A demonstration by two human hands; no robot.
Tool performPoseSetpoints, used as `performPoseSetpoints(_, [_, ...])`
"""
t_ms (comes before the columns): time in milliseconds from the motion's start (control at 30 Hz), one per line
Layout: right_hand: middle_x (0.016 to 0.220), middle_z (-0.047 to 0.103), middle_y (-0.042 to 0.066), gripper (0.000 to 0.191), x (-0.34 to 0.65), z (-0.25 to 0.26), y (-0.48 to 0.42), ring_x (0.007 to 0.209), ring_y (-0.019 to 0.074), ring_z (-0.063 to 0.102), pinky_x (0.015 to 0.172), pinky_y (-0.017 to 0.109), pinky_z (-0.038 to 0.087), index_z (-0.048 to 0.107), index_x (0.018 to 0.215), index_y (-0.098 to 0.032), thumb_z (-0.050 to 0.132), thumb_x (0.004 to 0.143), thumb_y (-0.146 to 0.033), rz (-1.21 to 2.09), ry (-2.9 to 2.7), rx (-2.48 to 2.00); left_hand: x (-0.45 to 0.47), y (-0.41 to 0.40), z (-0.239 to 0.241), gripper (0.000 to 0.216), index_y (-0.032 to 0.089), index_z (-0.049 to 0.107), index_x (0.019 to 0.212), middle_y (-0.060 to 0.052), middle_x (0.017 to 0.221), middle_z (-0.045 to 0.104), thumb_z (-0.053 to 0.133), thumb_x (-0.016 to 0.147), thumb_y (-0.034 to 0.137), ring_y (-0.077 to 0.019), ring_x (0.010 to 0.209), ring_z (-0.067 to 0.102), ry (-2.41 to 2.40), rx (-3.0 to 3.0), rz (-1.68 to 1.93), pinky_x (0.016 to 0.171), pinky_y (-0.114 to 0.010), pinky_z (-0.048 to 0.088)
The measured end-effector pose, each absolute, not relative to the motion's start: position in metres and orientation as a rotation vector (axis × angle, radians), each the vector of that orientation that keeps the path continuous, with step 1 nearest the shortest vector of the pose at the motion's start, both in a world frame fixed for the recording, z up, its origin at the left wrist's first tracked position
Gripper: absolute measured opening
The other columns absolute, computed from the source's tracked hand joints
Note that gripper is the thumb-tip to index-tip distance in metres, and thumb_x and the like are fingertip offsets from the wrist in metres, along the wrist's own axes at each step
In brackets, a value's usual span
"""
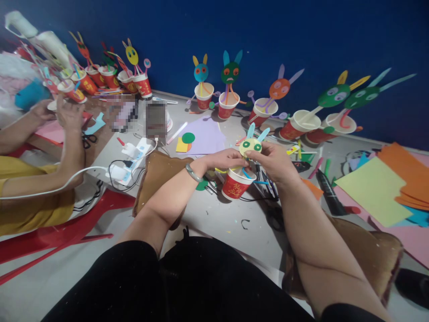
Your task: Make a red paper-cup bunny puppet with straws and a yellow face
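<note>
A pale yellow paper rabbit face (250,149) with green eyes and light blue ears sits above a red and white paper cup (237,185). My right hand (275,162) pinches the face at its lower right edge. At the face's lower left, my left hand (228,159) has its fingers drawn together just over the cup's rim; what lies between them is hidden. Blue and yellow strips stick out from the cup at its sides. The cup is slightly tilted above the grey table (214,232).
Several finished cup rabbits, one an orange face (279,88), line the blue wall. Coloured paper sheets (375,190) lie right, near a black tube (330,194). Left are a power strip (136,161), black scissors (89,141) and a co-worker's hands (69,112). Brown cushions (161,179) flank my arms.
</note>
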State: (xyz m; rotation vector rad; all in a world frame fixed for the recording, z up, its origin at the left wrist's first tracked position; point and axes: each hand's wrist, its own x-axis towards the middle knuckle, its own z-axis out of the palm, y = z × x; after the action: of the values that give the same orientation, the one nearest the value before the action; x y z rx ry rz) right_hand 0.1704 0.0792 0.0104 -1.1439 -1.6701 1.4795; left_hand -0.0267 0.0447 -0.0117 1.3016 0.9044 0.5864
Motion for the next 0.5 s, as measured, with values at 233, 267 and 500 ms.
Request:
performPoseSetpoints(233, [0.08,0.078,0.002,0.033,0.1705,0.0076,0.0791,0.074,0.0225,0.069,0.068,0.036,0.059,0.078,0.083,-0.025,0.097,0.067,-0.048,1.51,-1.65,-1.135,-0.0255,0.046,-0.0128,0.038,0.013,0.088,0.092,-0.009,0.1,0.089,0.089,0.096,0.05,-0.0152,0.095,0.078,0.881,1.306,0.578,0.102,-0.029,0.061])
performPoseSetpoints(267, [0.079,0.077,0.002,0.034,0.1705,0.0076,0.079,0.072,0.0222,0.067,0.066,0.036,0.058,0.077,0.082,-0.026,0.098,0.067,-0.049,1.521,-1.649,-1.144,-0.0254,0.0459,-0.0124,0.038,0.013,0.088,0.092,-0.009,0.1,0.089,0.089,0.096,0.051,-0.0154,0.095,0.078,0.883,1.304,0.574,0.101,-0.029,0.062])
performPoseSetpoints(500, [0.072,0.073,0.001,0.037,0.1679,0.0118,0.0749,0.062,0.0184,0.061,0.057,0.034,0.052,0.072,0.075,-0.025,0.099,0.065,-0.049,1.526,-1.609,-1.187,-0.024,0.0436,-0.0076,0.029,0.009,0.086,0.089,-0.008,0.095,0.086,0.088,0.098,0.036,-0.013,0.091,0.073,0.906,1.253,0.572,0.1,-0.027,0.058])
